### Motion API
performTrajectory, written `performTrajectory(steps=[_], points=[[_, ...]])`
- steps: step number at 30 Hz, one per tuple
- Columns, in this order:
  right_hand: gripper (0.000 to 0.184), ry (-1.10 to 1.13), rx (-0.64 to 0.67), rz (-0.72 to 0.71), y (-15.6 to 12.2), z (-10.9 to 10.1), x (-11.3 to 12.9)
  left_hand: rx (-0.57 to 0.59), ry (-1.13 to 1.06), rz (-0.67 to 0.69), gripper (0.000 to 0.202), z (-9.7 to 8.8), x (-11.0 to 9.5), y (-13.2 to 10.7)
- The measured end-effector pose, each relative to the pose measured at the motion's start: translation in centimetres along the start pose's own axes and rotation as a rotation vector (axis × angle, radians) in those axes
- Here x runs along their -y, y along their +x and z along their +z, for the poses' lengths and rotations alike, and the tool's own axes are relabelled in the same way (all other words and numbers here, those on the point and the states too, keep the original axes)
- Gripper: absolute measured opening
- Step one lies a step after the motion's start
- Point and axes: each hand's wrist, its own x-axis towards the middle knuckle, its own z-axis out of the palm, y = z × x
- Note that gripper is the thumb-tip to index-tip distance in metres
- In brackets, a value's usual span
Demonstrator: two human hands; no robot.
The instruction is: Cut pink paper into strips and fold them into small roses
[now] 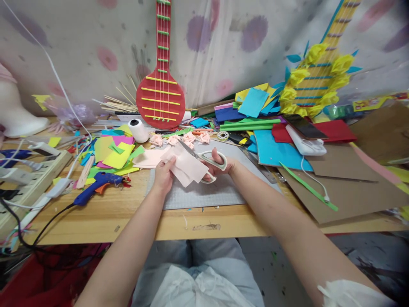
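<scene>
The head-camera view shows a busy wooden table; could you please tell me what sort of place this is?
Probably a handicraft workspace: metal scissors with whitish loop handles at thin pale pink sheets, a blue glue gun and a red lute-shaped model suggest it.

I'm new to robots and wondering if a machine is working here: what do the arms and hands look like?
No machine parts or cables show on them. The left hand and right hand are a person's, ungloved, with no watch or bracelet visible. Both forearms are bare. A loose, crumpled white fabric sleeve shows near the right elbow; no left sleeve is in view.
</scene>
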Motion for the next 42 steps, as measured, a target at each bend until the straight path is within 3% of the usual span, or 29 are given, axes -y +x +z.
performTrajectory(steps=[5,15,24,34,42], points=[[0.081,0.022,0.004,-0.035,-0.1,-0.2,-0.6,0.01,-0.006,-0.008,0.042,0.0,0.2,0.1],[0.082,0.107,-0.111,-0.188,0.6,0.8,-2.1,-0.032,0.139,0.042,0.043,-0.2,1.0,0.2],[0.081,0.101,-0.196,-0.135,1.0,1.5,-1.8,-0.063,0.074,0.064,0.029,-0.1,0.6,0.2],[0.079,0.066,-0.271,-0.168,1.1,1.7,-2.4,-0.09,0.104,0.005,0.033,0.0,0.6,0.1],[0.071,-0.13,-0.364,-0.163,1.0,1.3,-3.2,-0.104,0.108,0.023,0.033,-0.1,0.7,0.3]])
